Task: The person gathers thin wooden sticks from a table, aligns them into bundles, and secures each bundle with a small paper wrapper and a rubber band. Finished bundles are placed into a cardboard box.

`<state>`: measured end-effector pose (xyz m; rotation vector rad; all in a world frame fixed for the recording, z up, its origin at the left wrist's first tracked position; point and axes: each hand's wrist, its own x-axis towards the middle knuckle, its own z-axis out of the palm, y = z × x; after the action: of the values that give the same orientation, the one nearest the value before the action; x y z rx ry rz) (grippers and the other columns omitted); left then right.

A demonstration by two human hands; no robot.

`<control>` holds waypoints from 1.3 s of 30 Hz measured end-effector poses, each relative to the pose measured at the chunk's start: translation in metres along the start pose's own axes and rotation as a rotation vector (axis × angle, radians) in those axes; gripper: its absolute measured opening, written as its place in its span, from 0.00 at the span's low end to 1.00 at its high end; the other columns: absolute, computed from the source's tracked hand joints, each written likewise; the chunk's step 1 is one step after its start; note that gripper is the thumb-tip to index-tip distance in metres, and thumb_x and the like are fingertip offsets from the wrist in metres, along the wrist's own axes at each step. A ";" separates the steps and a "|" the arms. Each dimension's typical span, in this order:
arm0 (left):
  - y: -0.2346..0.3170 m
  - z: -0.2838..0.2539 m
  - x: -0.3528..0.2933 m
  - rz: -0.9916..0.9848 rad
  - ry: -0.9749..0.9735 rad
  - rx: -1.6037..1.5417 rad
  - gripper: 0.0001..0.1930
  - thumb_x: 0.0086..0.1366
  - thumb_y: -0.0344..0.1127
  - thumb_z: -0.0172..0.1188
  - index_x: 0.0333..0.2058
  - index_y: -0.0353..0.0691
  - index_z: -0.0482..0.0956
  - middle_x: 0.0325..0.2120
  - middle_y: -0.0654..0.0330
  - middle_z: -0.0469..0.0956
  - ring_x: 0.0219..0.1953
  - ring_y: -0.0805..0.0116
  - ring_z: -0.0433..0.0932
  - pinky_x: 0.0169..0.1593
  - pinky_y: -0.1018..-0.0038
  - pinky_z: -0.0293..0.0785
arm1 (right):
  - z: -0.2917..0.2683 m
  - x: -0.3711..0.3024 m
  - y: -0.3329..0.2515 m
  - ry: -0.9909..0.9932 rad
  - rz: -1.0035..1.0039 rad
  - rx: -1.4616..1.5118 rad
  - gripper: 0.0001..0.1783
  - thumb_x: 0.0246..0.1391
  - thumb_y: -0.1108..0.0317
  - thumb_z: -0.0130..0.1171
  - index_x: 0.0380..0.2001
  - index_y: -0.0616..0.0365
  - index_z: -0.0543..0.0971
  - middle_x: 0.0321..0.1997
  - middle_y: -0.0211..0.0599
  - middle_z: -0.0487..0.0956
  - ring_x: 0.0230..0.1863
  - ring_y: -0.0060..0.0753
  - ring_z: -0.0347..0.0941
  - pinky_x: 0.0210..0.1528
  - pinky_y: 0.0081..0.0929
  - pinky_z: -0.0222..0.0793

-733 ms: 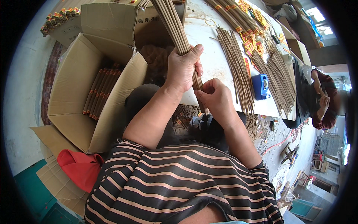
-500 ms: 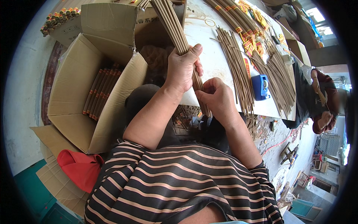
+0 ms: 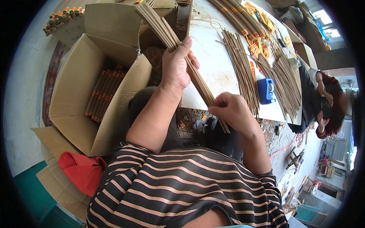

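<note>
A slanting bundle of thin brown incense sticks [image 3: 199, 83] is gripped by my left hand [image 3: 175, 66], thumb across it and fingers curled behind. Its top end points up and left, with one stick lower than the others. Toward the lower end, my right hand [image 3: 234, 110] pinches with thumb and bent fingers at the sticks; a few ends stick out below it. Exactly how many my right fingers hold is hidden. To the right, loose incense sticks [image 3: 243, 68] lie on the white table [image 3: 216, 57] beside a blue tape dispenser [image 3: 263, 91].
On my left stands an open cardboard box [image 3: 72, 95] holding wrapped incense bundles [image 3: 102, 93]. More wrapped bundles [image 3: 234, 17] and red-yellow labels [image 3: 256, 47] lie at the table's far side, near a rubber band [image 3: 215, 25]. Another person [image 3: 332, 98] sits at far right, holding sticks.
My left hand has moved up and left with the bundle, which now leans more. My right hand has slid down and right toward the sticks' lower ends. The other person's hands shifted.
</note>
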<state>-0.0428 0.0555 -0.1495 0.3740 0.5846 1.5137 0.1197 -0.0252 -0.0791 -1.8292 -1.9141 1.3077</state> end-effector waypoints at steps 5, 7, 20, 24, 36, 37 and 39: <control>0.018 -0.008 0.006 0.050 0.082 -0.075 0.14 0.56 0.43 0.63 0.20 0.47 0.69 0.12 0.68 0.68 0.15 0.74 0.67 0.21 0.77 0.65 | -0.024 -0.034 0.024 -0.091 0.107 -0.034 0.08 0.40 0.72 0.64 0.24 0.65 0.76 0.19 0.29 0.73 0.21 0.16 0.66 0.24 0.19 0.63; 0.023 -0.007 0.007 0.064 0.104 -0.097 0.14 0.58 0.41 0.61 0.20 0.47 0.68 0.13 0.68 0.66 0.15 0.75 0.65 0.22 0.77 0.63 | -0.037 -0.051 0.037 -0.095 0.102 -0.085 0.08 0.39 0.73 0.65 0.23 0.65 0.76 0.18 0.28 0.72 0.21 0.16 0.65 0.23 0.18 0.62; 0.013 0.005 -0.003 -0.102 -0.141 -0.135 0.11 0.60 0.34 0.56 0.19 0.45 0.67 0.12 0.70 0.63 0.12 0.78 0.61 0.17 0.80 0.60 | -0.066 0.008 0.114 0.376 0.082 -0.325 0.09 0.42 0.72 0.62 0.26 0.65 0.74 0.21 0.36 0.74 0.23 0.27 0.70 0.27 0.25 0.66; 0.009 0.003 -0.003 -0.118 -0.160 -0.125 0.04 0.58 0.31 0.57 0.28 0.47 0.70 0.13 0.68 0.64 0.13 0.75 0.64 0.17 0.77 0.61 | -0.051 0.028 0.104 0.672 -0.021 -0.756 0.15 0.44 0.66 0.64 0.32 0.65 0.75 0.31 0.45 0.76 0.31 0.34 0.73 0.35 0.26 0.68; 0.005 0.009 -0.008 -0.108 -0.149 -0.105 0.08 0.60 0.36 0.58 0.23 0.45 0.70 0.12 0.69 0.65 0.13 0.77 0.64 0.18 0.79 0.64 | 0.044 0.027 0.021 -0.037 -0.077 0.157 0.16 0.51 0.62 0.58 0.28 0.66 0.68 0.18 0.48 0.75 0.20 0.50 0.74 0.23 0.37 0.69; 0.008 0.009 -0.004 -0.048 -0.073 -0.072 0.09 0.60 0.37 0.58 0.22 0.46 0.70 0.12 0.69 0.65 0.13 0.77 0.65 0.18 0.79 0.64 | 0.046 0.028 0.021 0.104 -0.136 -0.087 0.15 0.51 0.63 0.57 0.28 0.66 0.67 0.18 0.52 0.74 0.21 0.53 0.74 0.24 0.39 0.69; 0.010 0.004 -0.002 -0.037 -0.022 -0.059 0.14 0.59 0.39 0.59 0.18 0.47 0.67 0.11 0.69 0.66 0.13 0.76 0.66 0.19 0.78 0.64 | 0.047 0.029 0.013 0.159 -0.080 -0.231 0.14 0.50 0.65 0.54 0.28 0.67 0.67 0.20 0.62 0.73 0.26 0.61 0.73 0.29 0.45 0.69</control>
<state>-0.0480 0.0540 -0.1401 0.3320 0.5254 1.4865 0.0915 -0.0226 -0.1285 -1.8724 -2.0991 0.9189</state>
